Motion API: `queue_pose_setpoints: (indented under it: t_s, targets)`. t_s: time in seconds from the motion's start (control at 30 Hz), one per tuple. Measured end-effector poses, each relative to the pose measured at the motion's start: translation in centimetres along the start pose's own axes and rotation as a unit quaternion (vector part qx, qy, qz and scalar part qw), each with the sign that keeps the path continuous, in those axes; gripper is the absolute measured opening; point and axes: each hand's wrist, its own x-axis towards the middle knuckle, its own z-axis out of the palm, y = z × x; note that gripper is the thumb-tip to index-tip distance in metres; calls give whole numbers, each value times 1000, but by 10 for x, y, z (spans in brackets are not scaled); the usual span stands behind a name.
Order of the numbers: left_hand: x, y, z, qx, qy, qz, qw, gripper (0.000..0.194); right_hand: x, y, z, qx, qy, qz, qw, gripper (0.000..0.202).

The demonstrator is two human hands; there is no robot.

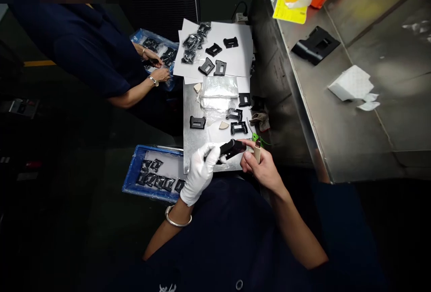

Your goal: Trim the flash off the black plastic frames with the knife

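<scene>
My left hand [198, 177], in a white glove, is closed on one end of a black plastic frame part [232, 148], held tilted above the near end of the metal table [189, 148]. My right hand [264, 168] is bare and closed around a small tool with a beige handle [257, 152]; its tip is too small to make out. The right fingers meet the other end of the black part. Just beyond lie more black frame parts [239, 128], a beige wedge-shaped piece [224, 125] and a green-handled tool [255, 137].
A stack of clear plastic bags [219, 87] lies mid-table, with wrapped parts [192, 41] on white sheets [240, 54] behind. A blue crate [129, 171] stands left. A co-worker's hands [160, 75] work over another crate. A metal bench [357, 135] edges the right side.
</scene>
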Motion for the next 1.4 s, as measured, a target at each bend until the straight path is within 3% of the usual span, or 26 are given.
queue_pose_setpoints:
  t_s: [0.1, 0.17, 0.27, 0.43, 0.57, 0.7, 0.87, 1.07, 1.4]
  targets:
    - [-5, -11, 4, -23, -96, -1, 995, 31, 6, 0, -4, -19, 29, -11, 999, 41]
    - [-7, -20, 8, -28, -125, -1, 992, 34, 7, -3, -9, -60, 36, -25, 997, 40]
    - [-7, -32, 10, -28, -90, -6, 996, 29, 6, -7, -18, -109, 38, -61, 991, 44]
    - [-4, -36, 9, -27, -40, -12, 999, 30, -2, -16, -26, -208, 50, -89, 973, 28]
    - [-3, -39, 9, 60, 25, 27, 998, 27, -7, -26, -13, -280, 19, -147, 949, 20]
    - [-3, -46, 10, 103, 62, 49, 992, 24, -9, -28, 5, -341, 18, -164, 926, 27]
    - [-3, -43, 12, 77, 62, 53, 994, 19, -9, -23, 14, -398, 70, -170, 899, 43]
    - [-5, -39, 13, 93, 59, 46, 993, 20, -10, -24, 16, -441, 78, -162, 879, 50]
    - [-6, -44, 14, 133, 68, 94, 984, 22, -6, -25, 15, -470, 101, -157, 863, 59]
